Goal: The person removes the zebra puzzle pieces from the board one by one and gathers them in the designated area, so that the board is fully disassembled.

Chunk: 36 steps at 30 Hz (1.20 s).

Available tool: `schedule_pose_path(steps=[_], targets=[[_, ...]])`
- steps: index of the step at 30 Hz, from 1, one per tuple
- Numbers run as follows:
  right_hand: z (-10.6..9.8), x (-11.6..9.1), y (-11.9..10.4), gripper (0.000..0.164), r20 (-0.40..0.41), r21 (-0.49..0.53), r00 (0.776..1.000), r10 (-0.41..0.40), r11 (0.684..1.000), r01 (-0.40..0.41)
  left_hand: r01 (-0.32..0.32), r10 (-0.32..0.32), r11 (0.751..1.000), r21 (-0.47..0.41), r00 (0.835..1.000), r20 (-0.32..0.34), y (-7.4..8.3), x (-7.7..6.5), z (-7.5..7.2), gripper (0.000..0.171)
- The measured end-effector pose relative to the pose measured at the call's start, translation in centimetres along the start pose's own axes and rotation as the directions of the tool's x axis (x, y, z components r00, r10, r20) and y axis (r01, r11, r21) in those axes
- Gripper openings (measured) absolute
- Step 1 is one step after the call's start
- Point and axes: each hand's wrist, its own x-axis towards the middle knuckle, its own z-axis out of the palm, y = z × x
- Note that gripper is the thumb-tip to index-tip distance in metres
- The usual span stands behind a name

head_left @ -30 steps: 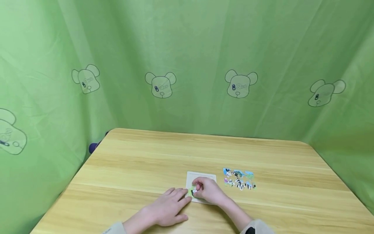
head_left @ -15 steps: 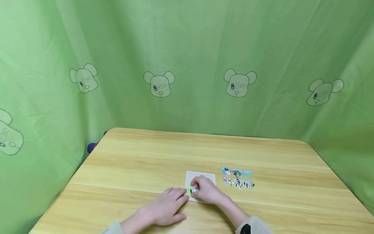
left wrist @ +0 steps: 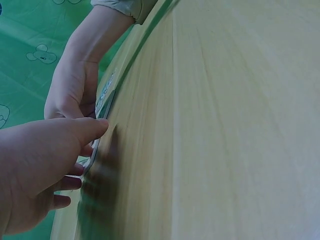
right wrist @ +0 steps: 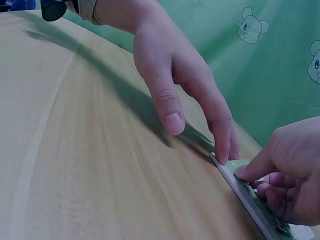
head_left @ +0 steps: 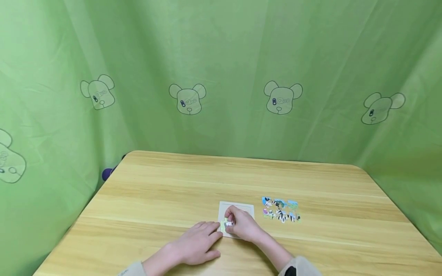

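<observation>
A small square puzzle tray [head_left: 238,203] with a pale rim lies on the wooden table, between both hands. My left hand [head_left: 197,244] rests palm down beside it, fingers straight, fingertips at the tray's left edge. Over the tray, my right hand [head_left: 243,224] has its fingers curled and pinches a puzzle piece [head_left: 229,224] with a white figure on it, close to the left side. Green printed pieces [head_left: 222,227] show at that side, partly hidden by the hands. In the right wrist view the right thumb [right wrist: 248,172] presses down just inside the rim.
Several loose puzzle pieces [head_left: 282,216] with zebra-striped and blue parts lie grouped in two rows right of the tray. A green curtain [head_left: 228,126] with bear-head prints surrounds the table [head_left: 165,184]. Something purple [head_left: 106,174] shows past the table's left edge.
The right hand has shifted very slightly left with the puzzle piece, staying over the tray. My left hand has kept its place at the tray's edge. The head view has drifted a little.
</observation>
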Motion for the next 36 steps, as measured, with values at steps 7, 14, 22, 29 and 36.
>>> schedule_pose_path(steps=[7, 14, 22, 29, 36], targets=[[0.0, 0.0, 0.8, 0.019, -0.006, 0.17, 0.999, 0.037, 0.985, -0.036, -0.001, 0.001, 1.0, -0.002, 1.0, 0.002, -0.1, 0.0, 0.0, 0.053], [-1.3, -0.4, 0.5, 0.02, 0.054, 0.417, 0.996, 0.072, 0.905, -0.088, 0.002, -0.002, 1.0, 0.003, 1.0, -0.013, -0.2, 0.0, 0.1, 0.054], [-3.1, -0.6, 2.3, 0.032, 0.084, 0.558, 0.994, 0.076, 0.823, -0.11, -0.006, 0.006, 1.0, 0.013, 1.0, -0.008, -0.2, 0.1, 0.1, 0.054], [-5.8, -1.8, 3.8, 0.035, 0.021, 0.522, 0.992, 0.126, 0.845, -0.118, 0.008, -0.008, 1.0, 0.007, 1.0, 0.012, 0.0, 0.1, 0.1, 0.055], [-8.1, -3.3, 6.1, 0.036, -0.002, 0.44, 0.983, 0.184, 0.883, -0.165, 0.019, -0.018, 1.0, -0.013, 1.0, 0.024, 0.1, 0.1, 0.2, 0.057]])
